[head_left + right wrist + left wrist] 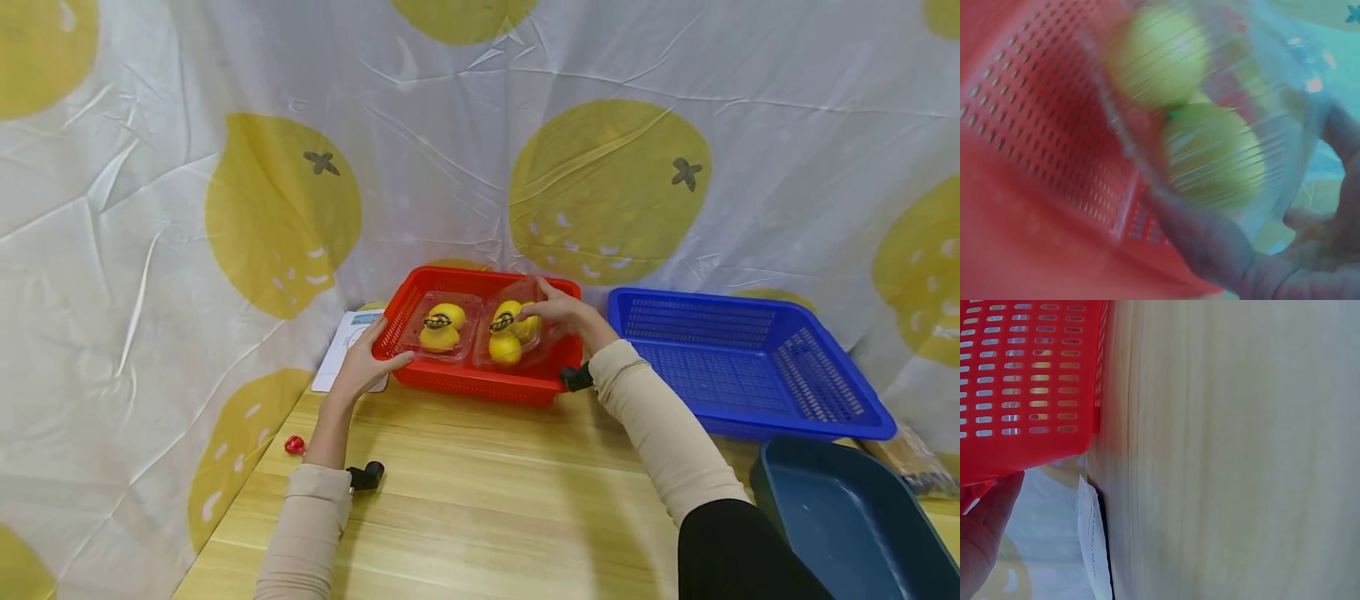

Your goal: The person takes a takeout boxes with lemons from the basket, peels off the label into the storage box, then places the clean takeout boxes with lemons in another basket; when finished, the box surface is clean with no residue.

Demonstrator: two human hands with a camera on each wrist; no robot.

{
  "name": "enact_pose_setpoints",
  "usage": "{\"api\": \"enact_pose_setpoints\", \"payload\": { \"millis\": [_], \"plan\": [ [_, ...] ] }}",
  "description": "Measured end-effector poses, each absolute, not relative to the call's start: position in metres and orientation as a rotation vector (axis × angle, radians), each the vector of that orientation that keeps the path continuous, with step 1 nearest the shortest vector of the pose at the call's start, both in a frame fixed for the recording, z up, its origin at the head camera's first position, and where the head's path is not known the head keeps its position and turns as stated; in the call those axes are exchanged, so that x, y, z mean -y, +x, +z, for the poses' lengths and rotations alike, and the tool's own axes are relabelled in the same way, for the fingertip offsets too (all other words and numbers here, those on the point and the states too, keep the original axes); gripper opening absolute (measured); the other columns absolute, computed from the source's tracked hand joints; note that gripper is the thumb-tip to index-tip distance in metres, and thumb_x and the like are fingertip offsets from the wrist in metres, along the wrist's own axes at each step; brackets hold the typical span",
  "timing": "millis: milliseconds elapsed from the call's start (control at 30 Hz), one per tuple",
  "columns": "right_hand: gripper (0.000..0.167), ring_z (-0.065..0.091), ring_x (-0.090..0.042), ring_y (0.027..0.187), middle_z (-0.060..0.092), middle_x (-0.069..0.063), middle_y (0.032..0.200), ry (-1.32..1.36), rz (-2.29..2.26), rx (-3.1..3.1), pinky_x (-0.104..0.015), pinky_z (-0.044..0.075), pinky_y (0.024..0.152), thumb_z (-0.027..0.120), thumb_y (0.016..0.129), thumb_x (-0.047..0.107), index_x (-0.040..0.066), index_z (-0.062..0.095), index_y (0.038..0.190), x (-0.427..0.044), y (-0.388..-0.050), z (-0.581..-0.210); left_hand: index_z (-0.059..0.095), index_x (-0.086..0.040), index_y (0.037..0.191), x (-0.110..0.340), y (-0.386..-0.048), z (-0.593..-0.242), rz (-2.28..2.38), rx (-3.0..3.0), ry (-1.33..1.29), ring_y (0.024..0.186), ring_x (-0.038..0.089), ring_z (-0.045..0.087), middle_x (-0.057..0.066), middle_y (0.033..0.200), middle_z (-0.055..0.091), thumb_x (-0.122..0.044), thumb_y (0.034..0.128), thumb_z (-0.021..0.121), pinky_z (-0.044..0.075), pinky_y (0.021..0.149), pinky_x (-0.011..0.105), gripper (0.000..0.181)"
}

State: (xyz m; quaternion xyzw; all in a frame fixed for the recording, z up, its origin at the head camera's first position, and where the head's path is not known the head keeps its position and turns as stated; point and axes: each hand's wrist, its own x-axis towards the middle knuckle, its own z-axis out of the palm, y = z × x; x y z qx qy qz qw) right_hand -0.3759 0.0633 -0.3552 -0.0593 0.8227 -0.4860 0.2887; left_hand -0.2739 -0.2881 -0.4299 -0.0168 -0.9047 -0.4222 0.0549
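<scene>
A red basket (480, 385) stands against the curtain, with two clear plastic boxes of lemons in it. My left hand (364, 364) grips the basket's front left corner, thumb over the rim; in the left wrist view its fingers (999, 503) touch the rim's underside. The left box of lemons (442, 327) lies flat, a dark label on its lid. My right hand (564, 312) holds the right box of lemons (512, 329) by its right side. That box is tilted, and through its clear wall several lemons (1213, 156) show in the right wrist view.
To the right stands a blue basket (735, 367), with a dark teal tub (847, 508) in front of it. A printed sheet (339, 354) lies left of the red basket. A small red wrapped item (295, 445) is near the table's left edge. The lemon-print curtain (435, 183) hangs behind.
</scene>
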Motion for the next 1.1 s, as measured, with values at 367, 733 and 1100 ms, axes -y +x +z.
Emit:
{"api": "enact_pose_setpoints", "payload": {
  "millis": [367,733,1100],
  "plan": [
    [0.101,0.06,-0.02,0.066,0.008,-0.01,0.163,-0.116,-1.494,-2.154,-0.041,0.06,0.074,0.065,0.091,0.032,0.04,-0.015,0.153,-0.09,-0.354,-0.35,0.017,-0.016,0.157,0.287,-0.274,-0.436,-1.246,2.774,-0.054,0.148,0.038,0.022,0.007,0.165,0.016,-0.05,0.0835,0.07,0.033,0.112,0.06,0.097],
    [0.098,0.048,-0.016,0.052,0.009,-0.005,0.163,-0.135,-1.57,-2.2,-0.038,0.058,0.062,0.068,0.089,0.038,0.055,-0.009,0.148,-0.111,-0.305,-0.331,0.014,-0.016,0.158,0.293,-0.274,-0.439,-1.245,2.791,-0.04,0.148,0.039,0.02,0.008,0.165,0.013,-0.051,0.0851,0.068,0.031,0.112,0.062,0.097],
    [0.092,0.062,-0.021,0.085,0.0,-0.002,0.165,-0.176,-1.69,-2.192,-0.041,0.058,0.068,0.065,0.092,0.035,0.053,-0.004,0.15,-0.133,-0.241,-0.329,0.013,-0.016,0.158,0.294,-0.28,-0.435,-1.232,2.781,-0.083,0.148,0.04,0.021,0.005,0.166,0.011,-0.058,0.0837,0.066,0.031,0.112,0.063,0.1]
  ]
}}
